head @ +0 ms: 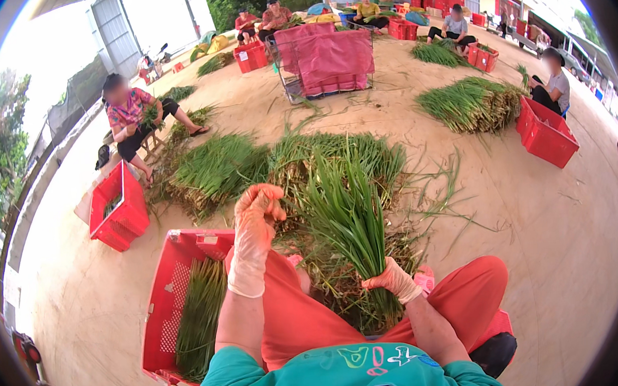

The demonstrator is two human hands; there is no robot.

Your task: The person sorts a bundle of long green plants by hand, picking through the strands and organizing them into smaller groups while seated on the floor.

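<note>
My right hand (394, 282), in a pale thin glove, grips a bunch of long flat green leaves (350, 217) that look like garlic chives. The leaf tips fan out away from me, and the lower ends hang between my knees. Raised above my left knee is my left hand (259, 217), also gloved and stained orange at the fingers. Its fingers are curled, and whether anything small is between them is not clear. To my left stands a red plastic crate (157, 308) with perforated sides, holding chives (202, 311) laid lengthwise.
Loose trimmings (341, 281) litter the floor between my feet. Ahead lie a left chive pile (222, 166) and a middle pile (338, 151). Beyond stands a wire frame draped with pink sheeting (335, 58). Several people sit around with red crates, one person (131, 113) at left.
</note>
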